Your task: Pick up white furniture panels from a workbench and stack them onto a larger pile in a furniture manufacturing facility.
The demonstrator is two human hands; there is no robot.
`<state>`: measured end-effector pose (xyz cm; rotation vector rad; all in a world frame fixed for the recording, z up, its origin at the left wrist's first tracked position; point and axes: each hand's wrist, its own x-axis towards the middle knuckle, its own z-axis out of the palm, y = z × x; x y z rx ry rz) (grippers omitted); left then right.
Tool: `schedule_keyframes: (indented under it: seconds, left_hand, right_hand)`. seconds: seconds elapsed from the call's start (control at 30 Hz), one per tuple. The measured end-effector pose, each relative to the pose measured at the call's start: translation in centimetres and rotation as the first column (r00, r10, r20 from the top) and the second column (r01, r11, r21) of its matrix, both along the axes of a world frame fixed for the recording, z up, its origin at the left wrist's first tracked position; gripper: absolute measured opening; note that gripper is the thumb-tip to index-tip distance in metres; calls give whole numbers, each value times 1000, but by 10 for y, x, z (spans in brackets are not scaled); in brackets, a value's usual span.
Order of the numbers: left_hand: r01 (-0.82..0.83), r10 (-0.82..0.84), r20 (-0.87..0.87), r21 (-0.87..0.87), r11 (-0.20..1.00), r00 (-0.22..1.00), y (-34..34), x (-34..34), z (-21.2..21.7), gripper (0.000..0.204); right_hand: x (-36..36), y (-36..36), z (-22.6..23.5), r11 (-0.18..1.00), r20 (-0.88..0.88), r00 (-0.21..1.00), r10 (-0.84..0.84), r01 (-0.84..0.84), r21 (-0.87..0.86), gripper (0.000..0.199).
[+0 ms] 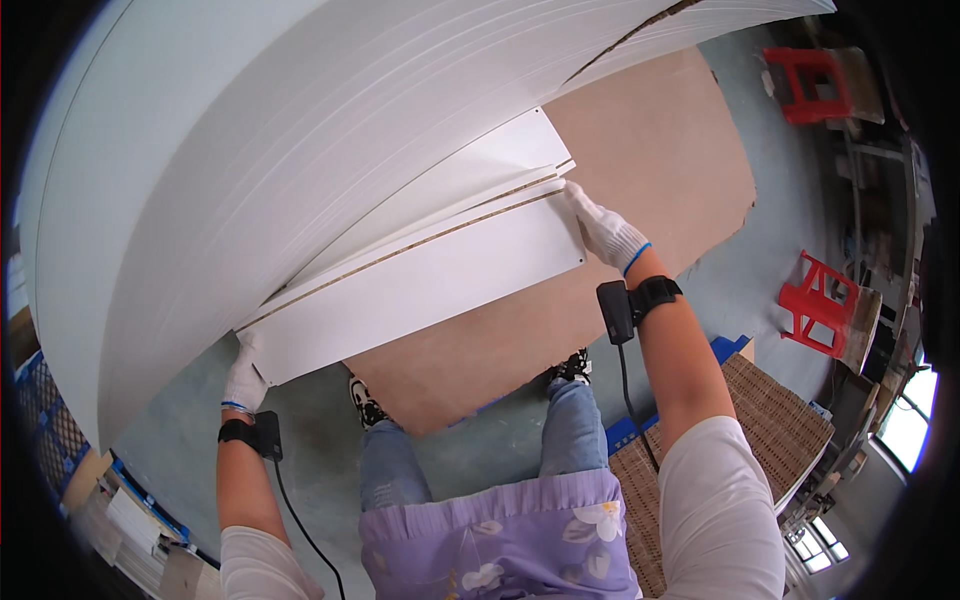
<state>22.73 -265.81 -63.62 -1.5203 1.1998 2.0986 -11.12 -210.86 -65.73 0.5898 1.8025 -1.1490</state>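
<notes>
A long white board (pixel 430 290) with a raw brown edge along its far side is held in front of me, tilted with its right end farther away. My left hand (pixel 243 378), in a white knitted glove, is closed on its left end. At the opposite end, my right hand (pixel 606 230), gloved the same way, grips the short edge, thumb side up. Just beyond lie more white boards (pixel 500 150), fanned out and partly hidden. A tall stack of large white panels (pixel 230 130) covers the upper left and hides their far ends.
A big brown sheet (pixel 660 140) lies beneath the boards, above the grey-green floor (pixel 290 410). Two red stools (pixel 815 85) stand at the right. Brown woven-looking stacked pieces (pixel 770 420) rest near my right arm, beside blue edging. A blue mesh crate (pixel 48 420) is at far left.
</notes>
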Motion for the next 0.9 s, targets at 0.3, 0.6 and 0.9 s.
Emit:
schedule_keyframes:
  seconds: [0.3, 0.6, 0.9]
  left_hand:
    - [-156, 148, -169, -39, 987, 975, 13, -4, -29, 52]
    - [-121, 125, 51, -87, 989, 991, 25, 64, 20, 45]
    - [107, -82, -172, 142, 984, 982, 68, 84, 246, 62]
  right_hand:
    - [13, -12, -13, 932, -11, 976, -219, 206, -297, 62]
    - [148, 21, 47, 822, 86, 872, -483, 485, -298, 56]
    - [288, 83, 258, 791, 173, 805, -567, 591, -159, 53]
